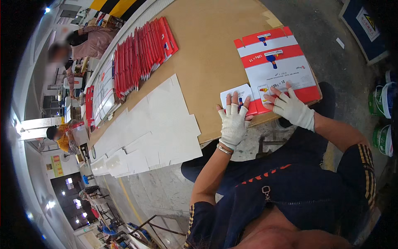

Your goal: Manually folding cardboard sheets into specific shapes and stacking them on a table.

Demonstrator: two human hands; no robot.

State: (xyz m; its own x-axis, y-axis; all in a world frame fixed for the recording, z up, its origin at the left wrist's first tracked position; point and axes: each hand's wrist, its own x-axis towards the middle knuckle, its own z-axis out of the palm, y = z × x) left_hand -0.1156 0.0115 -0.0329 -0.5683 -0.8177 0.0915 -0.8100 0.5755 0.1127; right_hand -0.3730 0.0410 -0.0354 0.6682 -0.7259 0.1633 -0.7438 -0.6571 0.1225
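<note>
A flat red and white carton blank [275, 66] lies on the brown table [207, 58] near its front edge. My left hand [233, 120], in a white fingerless glove, presses flat on the blank's near left flap. My right hand [290, 107], gloved the same way, lies flat on the blank's near edge, fingers spread. Neither hand grips anything.
Several plain white card sheets [153, 124] are fanned over the table's left part. A long row of red and white folded cartons [141, 54] lies farther back. Other people [87, 41] sit at the far end. Buckets [383, 120] stand on the floor at right.
</note>
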